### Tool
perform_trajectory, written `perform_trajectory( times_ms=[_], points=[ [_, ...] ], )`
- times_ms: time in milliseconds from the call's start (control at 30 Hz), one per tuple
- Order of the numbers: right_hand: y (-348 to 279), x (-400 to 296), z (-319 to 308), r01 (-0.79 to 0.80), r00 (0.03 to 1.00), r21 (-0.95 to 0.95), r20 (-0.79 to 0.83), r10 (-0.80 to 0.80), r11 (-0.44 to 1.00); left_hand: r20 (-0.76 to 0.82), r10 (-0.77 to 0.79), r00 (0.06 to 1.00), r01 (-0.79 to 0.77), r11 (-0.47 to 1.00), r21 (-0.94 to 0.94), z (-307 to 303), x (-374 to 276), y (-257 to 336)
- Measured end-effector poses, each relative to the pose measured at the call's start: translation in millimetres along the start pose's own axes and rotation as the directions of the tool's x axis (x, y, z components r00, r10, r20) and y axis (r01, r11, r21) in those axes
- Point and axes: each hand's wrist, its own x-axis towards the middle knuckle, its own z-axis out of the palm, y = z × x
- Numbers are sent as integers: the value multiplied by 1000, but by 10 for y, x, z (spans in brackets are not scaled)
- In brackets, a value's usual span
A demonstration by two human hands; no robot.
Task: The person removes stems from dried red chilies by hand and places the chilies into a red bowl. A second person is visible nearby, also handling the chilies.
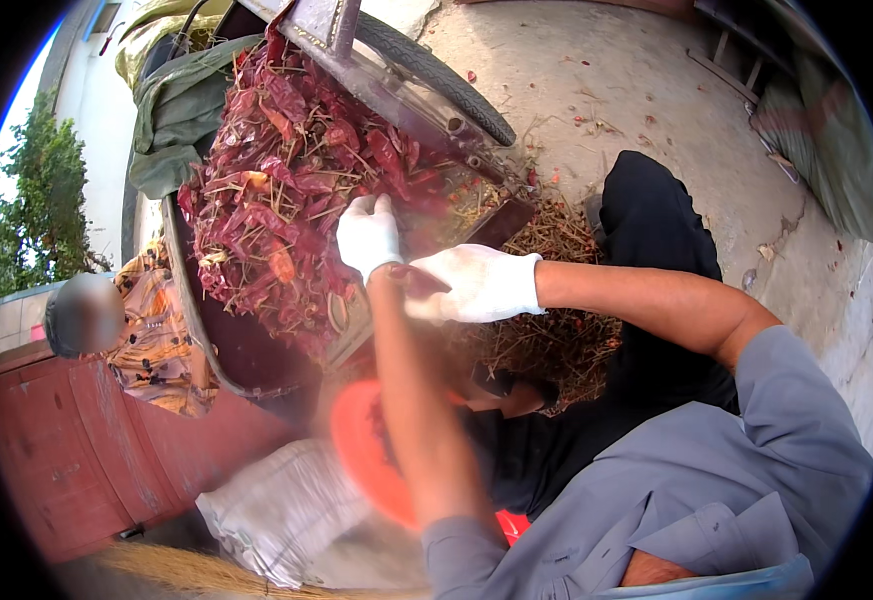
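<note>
A big heap of dried red chili peppers, stems still on many, fills a dark metal cart bed. My left hand, in a white knit glove, is at the heap's near side with its fingers curled. Whether it grips a pepper is hidden. My right hand, gloved alike, is closed around a dark red dried chili pepper, which overlaps my left wrist. Below my left forearm is an orange-red basin, partly covered by the arm, with dark red pieces inside.
Loose stems are piled by my legs. The cart has a metal frame and a tyre. A person in patterned clothing is across the cart. A white woven sack and broom bristles lie lower left. Dust hangs around.
</note>
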Motion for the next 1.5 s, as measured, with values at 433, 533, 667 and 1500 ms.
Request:
perform_trajectory(
  times_ms=[433, 533, 667, 1500],
  points=[
    [269, 136, 266, 32, 892, 77, -452, 6, 997, -147, 109, 983, -164, 878, -449, -534, -1322, 121],
    [337, 101, 266, 28, 886, 96, -464, 20, 995, 72, -71, 995, 101, 747, -657, -563, -1503, 69],
    [75, -36, -99, -73, 914, 551, -297, 277, 831, 101, -210, 972, 222, 703, -675, -500, -1510, -115],
    [125, -22, -187, -62, 923, 541, -289, 255, 839, -146, 23, 989, 4, 983, 182, 126, -899, -136]
  ],
)
